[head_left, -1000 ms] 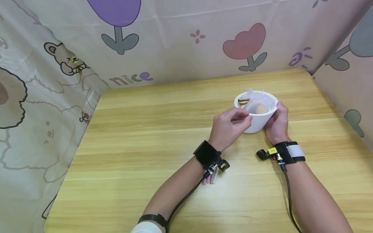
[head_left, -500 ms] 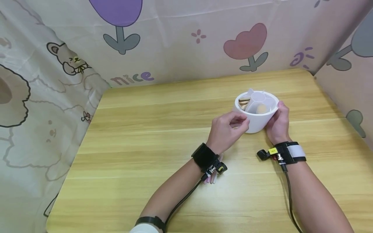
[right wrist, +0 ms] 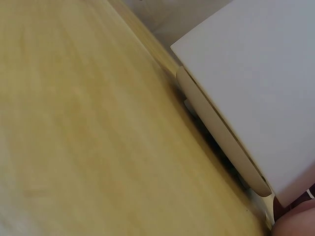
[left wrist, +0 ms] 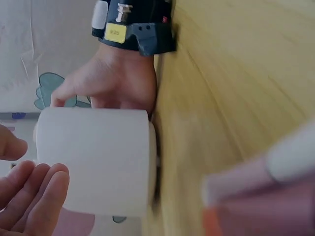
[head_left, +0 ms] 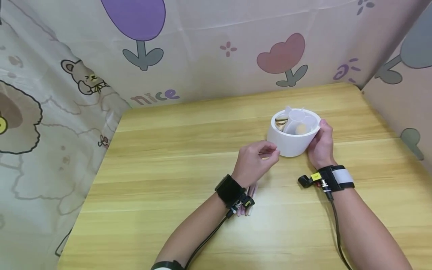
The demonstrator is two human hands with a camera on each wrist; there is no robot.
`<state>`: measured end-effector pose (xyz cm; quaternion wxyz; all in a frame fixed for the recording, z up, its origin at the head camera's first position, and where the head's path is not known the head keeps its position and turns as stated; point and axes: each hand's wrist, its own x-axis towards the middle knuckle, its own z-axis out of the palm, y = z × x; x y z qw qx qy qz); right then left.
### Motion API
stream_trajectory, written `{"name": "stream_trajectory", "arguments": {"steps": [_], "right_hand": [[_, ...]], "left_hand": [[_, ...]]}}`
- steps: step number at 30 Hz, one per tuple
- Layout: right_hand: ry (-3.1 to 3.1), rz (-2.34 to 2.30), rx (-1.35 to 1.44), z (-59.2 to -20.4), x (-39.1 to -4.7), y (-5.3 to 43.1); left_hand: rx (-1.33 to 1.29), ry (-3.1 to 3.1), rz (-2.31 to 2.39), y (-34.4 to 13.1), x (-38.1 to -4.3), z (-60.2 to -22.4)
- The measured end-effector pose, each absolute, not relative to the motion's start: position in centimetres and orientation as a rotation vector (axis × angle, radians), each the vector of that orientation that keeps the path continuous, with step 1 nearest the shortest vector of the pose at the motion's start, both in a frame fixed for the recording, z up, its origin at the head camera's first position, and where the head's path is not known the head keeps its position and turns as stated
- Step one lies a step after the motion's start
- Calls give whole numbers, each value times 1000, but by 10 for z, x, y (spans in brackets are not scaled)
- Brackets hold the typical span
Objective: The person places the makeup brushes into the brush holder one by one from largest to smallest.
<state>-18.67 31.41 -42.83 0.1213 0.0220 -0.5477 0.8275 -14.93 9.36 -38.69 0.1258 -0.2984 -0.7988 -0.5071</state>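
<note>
A white round organizer (head_left: pixel 293 145) with inner dividers stands toward the right of the table. Inside it show a round beige thing (head_left: pixel 301 129) and gold-and-dark items (head_left: pixel 281 122) of unclear kind. My right hand (head_left: pixel 323 144) holds its right side, thumb up by the rim, other fingers partly hidden behind the wall. My left hand (head_left: pixel 255 162), fingers loosely bent and holding nothing, hovers before the organizer's front left. In the left wrist view a gap parts its thumb from its fingers (left wrist: pixel 44 201). Several slim pink and white sticks (head_left: pixel 252 190) lie beneath my left wrist, partly covered.
The wooden table (head_left: pixel 162 157) reaches back to a patterned cloth (head_left: pixel 202 48) that hangs behind and at both sides. Each wrist wears a black strap with a camera, and a black cable (head_left: pixel 334 225) trails along each forearm. A low base (right wrist: pixel 221 130) shows under the organizer.
My left hand has drawn back from the organizer's rim, down and to the left, uncovering more of its front. My right hand has kept its hold; the organizer sits nearly as before.
</note>
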Motion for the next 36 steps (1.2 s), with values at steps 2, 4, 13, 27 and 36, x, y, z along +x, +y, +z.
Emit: {"name": "stream_trajectory", "arguments": {"steps": [2, 4, 13, 27, 36], "right_hand": [[-1580, 2427, 69, -428, -187, 314], [-1579, 2428, 71, -429, -188, 314], [-1576, 2440, 96, -432, -187, 317], [-1488, 2449, 126, -426, -192, 318], [-1501, 2469, 118, -428, -194, 315]], "left_hand": [[-862, -2332, -1487, 89, -150, -390], [-852, -2345, -1489, 85, -150, -393], [-808, -2399, -1485, 67, -148, -400], [-803, -2430, -1440, 43, -141, -397], [-740, -2461, -1453, 31, -137, -395]]}}
